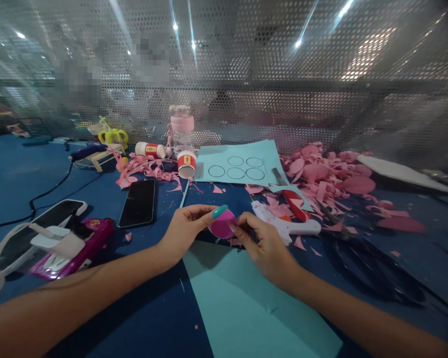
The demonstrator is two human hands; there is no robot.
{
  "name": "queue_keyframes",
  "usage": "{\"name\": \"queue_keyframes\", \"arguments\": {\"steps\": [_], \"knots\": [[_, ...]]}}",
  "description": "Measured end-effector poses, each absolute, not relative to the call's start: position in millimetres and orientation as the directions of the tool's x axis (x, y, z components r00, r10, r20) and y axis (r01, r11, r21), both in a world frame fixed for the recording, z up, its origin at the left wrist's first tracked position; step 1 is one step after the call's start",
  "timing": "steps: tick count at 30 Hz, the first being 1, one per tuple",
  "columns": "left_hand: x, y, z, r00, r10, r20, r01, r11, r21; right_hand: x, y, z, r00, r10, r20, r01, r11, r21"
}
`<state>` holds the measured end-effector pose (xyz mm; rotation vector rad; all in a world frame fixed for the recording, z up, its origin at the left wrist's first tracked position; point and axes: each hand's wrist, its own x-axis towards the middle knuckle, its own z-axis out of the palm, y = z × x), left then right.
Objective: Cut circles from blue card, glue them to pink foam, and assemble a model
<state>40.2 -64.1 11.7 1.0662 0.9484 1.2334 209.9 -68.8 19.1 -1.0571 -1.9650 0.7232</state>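
A small magenta disc (221,227) is pinched between my two hands above the table. My left hand (186,229) is closed on its left side, with the thumb and its long teal nail lying over the top edge. On the opposite side, the thumb and fingers of my right hand (266,242) grip the disc's edge. Below my hands lies a plain light-blue sheet (242,298). Farther back, another light-blue sheet (235,164) carries several drawn black circles. Near my right hand is a white glue gun (283,223); whatever the fingertips cover of the disc's rim is hidden.
Pink paper scraps (321,174) heap at the back right, near black-handled scissors (373,268). A phone (137,203), a paper cup (186,165) and a pink-lidded bottle (182,130) stand or lie left of centre. At left is a power strip (41,226). Perforated metal (224,64) rises behind.
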Motion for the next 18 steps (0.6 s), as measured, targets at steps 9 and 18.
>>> {"name": "queue_keyframes", "arguments": {"steps": [9, 18], "knots": [[39.5, -63.4, 12.8, 0.051, 0.999, 0.003, -0.149, 0.004, 0.989, 208.6, -68.5, 20.7, -0.383, 0.886, 0.262, 0.373, 0.408, -0.833], [40.6, -65.5, 12.3, 0.073, 0.997, 0.035, -0.083, -0.029, 0.996, 208.7, -68.4, 16.9, -0.339, 0.902, 0.269, 0.422, 0.401, -0.813]]}}
